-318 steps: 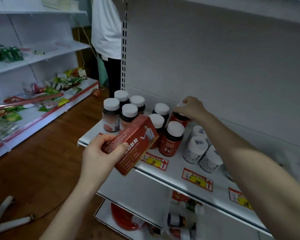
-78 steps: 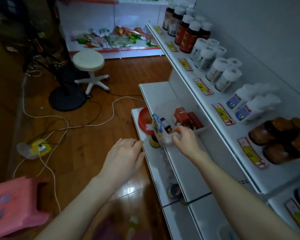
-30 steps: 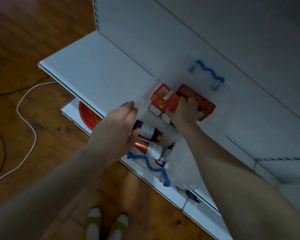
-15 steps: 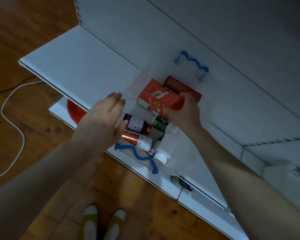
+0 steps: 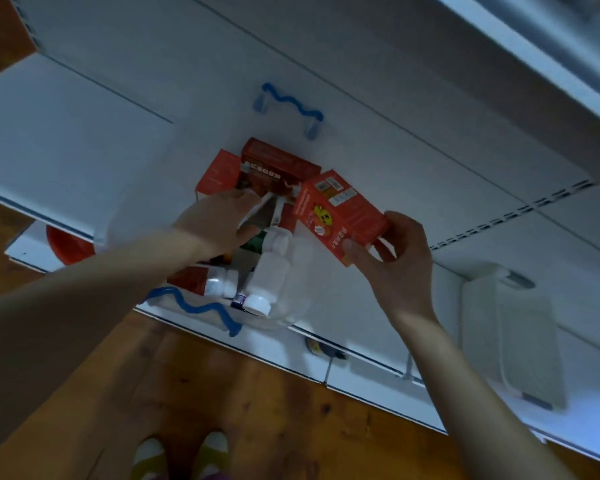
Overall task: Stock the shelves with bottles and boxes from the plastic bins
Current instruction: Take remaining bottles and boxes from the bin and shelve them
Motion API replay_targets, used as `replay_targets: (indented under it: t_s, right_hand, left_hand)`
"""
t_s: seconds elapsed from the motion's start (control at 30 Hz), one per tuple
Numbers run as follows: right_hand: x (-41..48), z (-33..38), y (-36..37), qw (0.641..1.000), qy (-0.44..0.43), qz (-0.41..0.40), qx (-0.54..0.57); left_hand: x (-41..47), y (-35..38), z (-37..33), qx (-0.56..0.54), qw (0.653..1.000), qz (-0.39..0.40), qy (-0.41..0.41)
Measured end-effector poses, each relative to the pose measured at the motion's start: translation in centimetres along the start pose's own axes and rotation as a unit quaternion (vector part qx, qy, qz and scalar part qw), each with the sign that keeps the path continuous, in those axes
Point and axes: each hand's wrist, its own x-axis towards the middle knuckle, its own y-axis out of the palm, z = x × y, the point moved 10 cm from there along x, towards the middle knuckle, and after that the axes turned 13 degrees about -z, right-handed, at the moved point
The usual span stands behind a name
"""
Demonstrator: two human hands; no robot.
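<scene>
Above the clear bin (image 5: 291,313) on the low shelf (image 5: 66,143), the right hand (image 5: 395,261) pinches a red box (image 5: 336,216). The left hand (image 5: 219,220) reaches in over the bottles (image 5: 269,271), its grip too blurred to tell.

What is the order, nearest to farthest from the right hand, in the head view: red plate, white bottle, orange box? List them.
1. Orange box: held in the right hand.
2. White bottle: in the bin, left of that hand.
3. Red plate: far left, under the shelf.
</scene>
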Motion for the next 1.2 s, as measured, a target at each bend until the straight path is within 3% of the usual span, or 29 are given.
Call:
replay_targets:
  t_s: [0.27, 0.57, 0.9, 1.07, 1.2]
  right_hand:
    - [-0.6, 0.1, 0.3, 0.999, -0.030, -0.002, 0.010]
    - [-0.8, -0.3, 0.1, 0.999, -0.039, -0.005, 0.001]
    - [-2.2, -0.5, 0.4, 1.000, 0.018, -0.024, 0.005]
    - [-5.1, 0.9, -0.8, 0.996, 0.060, -0.064, 0.022]
    - [-8.4, 2.9, -2.8, 0.992, 0.093, -0.068, 0.048]
  left_hand:
    - [2.5, 7.4, 0.7, -0.038, 0.990, 0.127, 0.038]
    - [3.7, 9.9, 2.4, -0.057, 0.986, 0.152, 0.035]
    - [1.8, 2.7, 1.9, -0.118, 0.992, 0.042, -0.022]
    - [-2.4, -3.2, 0.4, -0.081, 0.994, -0.035, -0.061]
    - [-7.2, -8.2, -1.0, -0.164, 0.978, -0.109, -0.062]
